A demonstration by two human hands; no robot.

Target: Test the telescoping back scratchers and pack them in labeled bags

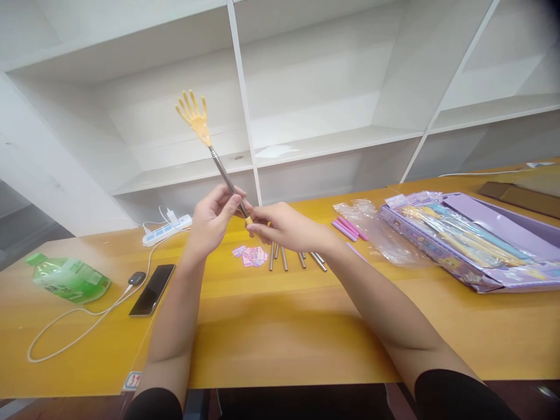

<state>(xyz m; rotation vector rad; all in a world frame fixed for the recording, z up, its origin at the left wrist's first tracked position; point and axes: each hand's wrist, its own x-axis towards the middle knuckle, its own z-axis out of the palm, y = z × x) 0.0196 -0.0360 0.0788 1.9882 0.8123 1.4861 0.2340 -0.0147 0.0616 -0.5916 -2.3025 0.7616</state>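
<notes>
I hold a telescopic back scratcher (217, 161) up over the yellow table (280, 332); its yellow hand-shaped head (193, 115) points up and left. My left hand (213, 220) is closed round the metal shaft. My right hand (282, 226) pinches the yellow lower end of the same scratcher. Below my hands lie several bare metal rods (297, 258) and a small pile of pink stickers (251, 255).
Pink handle sleeves (347, 228) and crumpled plastic wrap (363, 216) lie right of the rods. A purple box (476, 245) of packaged scratchers sits at the right. A phone (153, 281) on a cable, a green bottle (67, 279) and a power strip (167, 230) are at the left. White shelves stand behind.
</notes>
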